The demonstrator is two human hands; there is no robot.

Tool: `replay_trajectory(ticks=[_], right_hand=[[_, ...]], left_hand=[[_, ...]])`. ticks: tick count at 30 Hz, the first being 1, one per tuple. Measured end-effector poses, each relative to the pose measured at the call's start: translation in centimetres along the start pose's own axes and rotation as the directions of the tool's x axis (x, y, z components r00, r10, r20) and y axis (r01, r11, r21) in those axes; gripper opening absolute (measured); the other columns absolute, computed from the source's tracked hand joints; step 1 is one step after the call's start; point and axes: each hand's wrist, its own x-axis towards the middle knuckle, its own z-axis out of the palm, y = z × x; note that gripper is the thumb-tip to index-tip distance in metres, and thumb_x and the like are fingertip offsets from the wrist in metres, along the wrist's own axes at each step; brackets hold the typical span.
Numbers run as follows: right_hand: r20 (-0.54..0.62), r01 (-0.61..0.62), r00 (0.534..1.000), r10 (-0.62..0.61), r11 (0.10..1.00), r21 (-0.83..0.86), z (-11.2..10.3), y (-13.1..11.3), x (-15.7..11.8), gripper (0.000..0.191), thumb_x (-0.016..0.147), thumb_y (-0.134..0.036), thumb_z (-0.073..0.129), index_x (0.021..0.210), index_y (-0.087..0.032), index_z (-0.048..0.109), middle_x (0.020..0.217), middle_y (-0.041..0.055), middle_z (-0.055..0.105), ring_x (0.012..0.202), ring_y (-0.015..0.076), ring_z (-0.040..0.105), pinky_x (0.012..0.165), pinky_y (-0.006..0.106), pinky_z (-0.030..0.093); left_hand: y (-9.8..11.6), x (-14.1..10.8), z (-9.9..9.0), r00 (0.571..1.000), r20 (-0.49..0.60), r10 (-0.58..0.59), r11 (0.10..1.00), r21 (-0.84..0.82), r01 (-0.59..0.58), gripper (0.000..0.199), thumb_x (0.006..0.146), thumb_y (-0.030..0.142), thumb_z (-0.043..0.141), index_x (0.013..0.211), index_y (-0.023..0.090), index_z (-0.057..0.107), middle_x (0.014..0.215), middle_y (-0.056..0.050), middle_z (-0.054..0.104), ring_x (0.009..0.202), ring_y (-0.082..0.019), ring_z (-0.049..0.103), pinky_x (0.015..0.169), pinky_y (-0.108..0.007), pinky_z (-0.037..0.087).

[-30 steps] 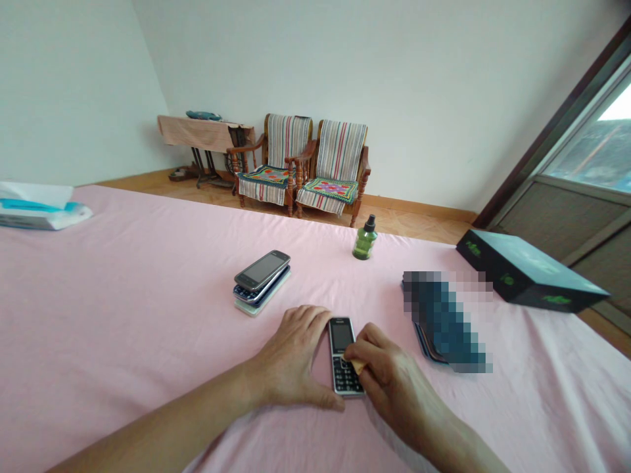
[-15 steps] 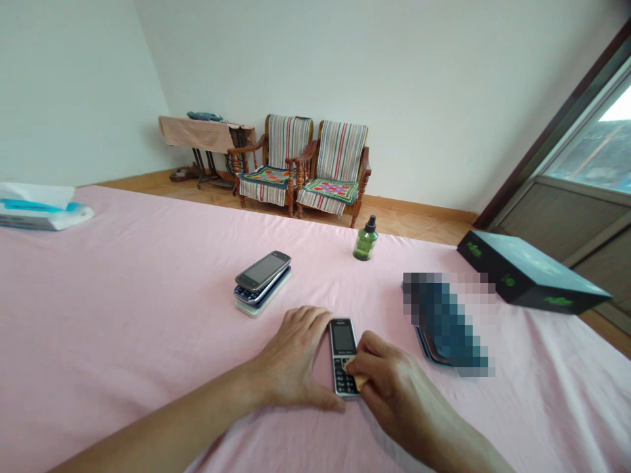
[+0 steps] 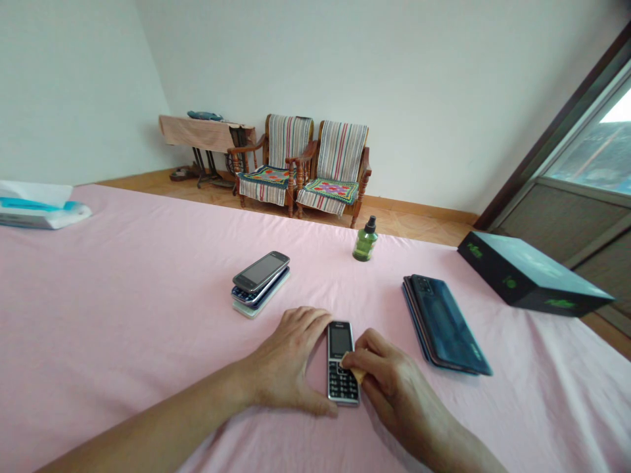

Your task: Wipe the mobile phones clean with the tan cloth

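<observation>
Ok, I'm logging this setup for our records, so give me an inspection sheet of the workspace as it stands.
Surface: pink cloth sheet, creased near the hands.
Job's things: black keypad phone, lying face up; small yellowish pad against its keypad.
Clutter: stack of phones; stack of large dark smartphones; green bottle; black box; tissue pack.
Hands: left hand cupped beside the phone, thumb near its lower corner; right hand pinching the pad.
Cables: nothing seen.
Surroundings: two wooden armchairs with striped covers; draped table; window.
</observation>
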Motion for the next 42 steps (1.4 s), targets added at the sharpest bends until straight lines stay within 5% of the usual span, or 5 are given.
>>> replay_trajectory(ticks=[34, 42], right_hand=[[-0.022, 0.204, 0.977, -0.21, 0.966, -0.156, 0.6, 0.4, -0.2, 0.027, 0.088, -0.002, 0.042, 0.088, -0.017, 0.065, 0.084, 0.0064, 0.056, 0.075, 0.0192, 0.053, 0.065, 0.031, 0.043], [-0.059, 0.105, 0.993, -0.105, 0.994, -0.004, 1.2, 0.0, -0.2, 0.027, 0.082, -0.001, 0.04, 0.081, -0.016, 0.061, 0.088, 0.0068, 0.055, 0.076, 0.0176, 0.053, 0.067, 0.03, 0.046]], left_hand=[[-0.2, -0.1, 0.1, 0.999, -0.002, 0.044, 0.997, 0.061, -0.044, 0.096, 0.057, 0.06, 0.077, 0.135, 0.019, 0.039, 0.133, -0.013, 0.047, 0.121, -0.035, 0.043, 0.106, -0.051, 0.032], [-0.1, -0.1, 0.0, 0.999, -0.001, 0.034, 0.998, 0.052, -0.034, 0.096, 0.055, 0.061, 0.078, 0.133, 0.019, 0.04, 0.13, -0.013, 0.049, 0.119, -0.036, 0.043, 0.104, -0.05, 0.033]])
